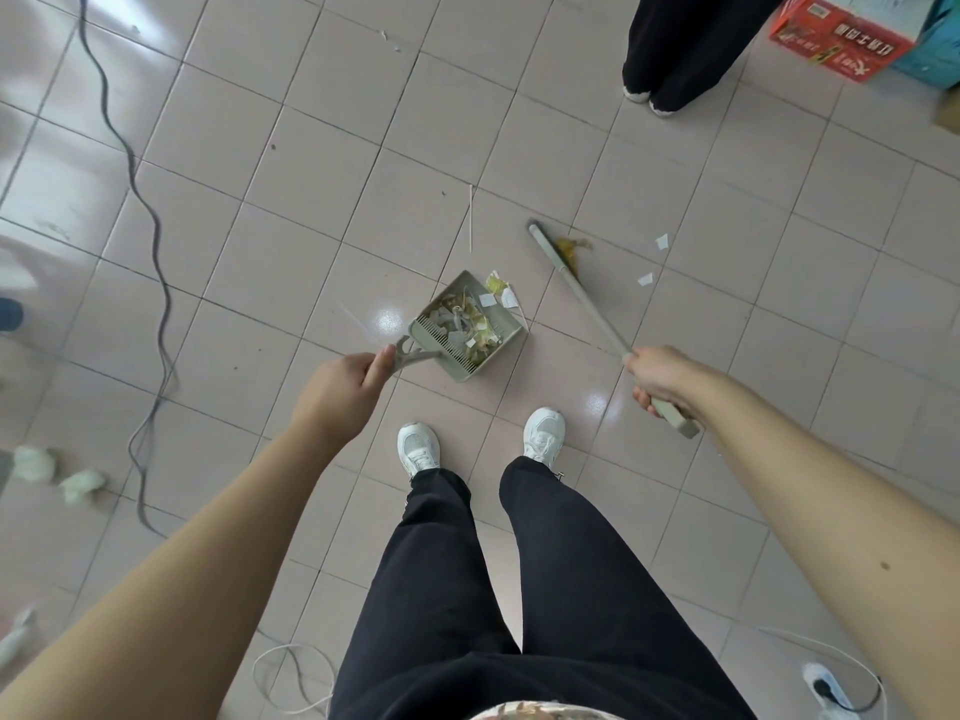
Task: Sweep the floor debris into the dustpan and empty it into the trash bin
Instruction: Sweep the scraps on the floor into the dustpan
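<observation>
A grey-green dustpan [506, 350] rests on the tiled floor just ahead of my feet, filled with paper scraps and yellowish bits. My left hand [345, 379] grips its handle at the pan's left rear. My right hand [660, 374] grips the grey broom handle [587, 298]; the broom head [550, 252] touches the floor to the right of the pan, against a brown-yellow scrap [574, 246]. A few scraps [501, 288] lie at the pan's far lip. Two white paper bits [647, 279] lie right of the broom. No trash bin is in view.
A dark cable [150, 241] snakes down the left floor. Crumpled tissues [34, 462] lie at the left. Another person's legs [670, 54] stand at the top right beside a red carton [841, 39]. A white straw [470, 218] lies beyond the pan. A power strip [826, 688] sits bottom right.
</observation>
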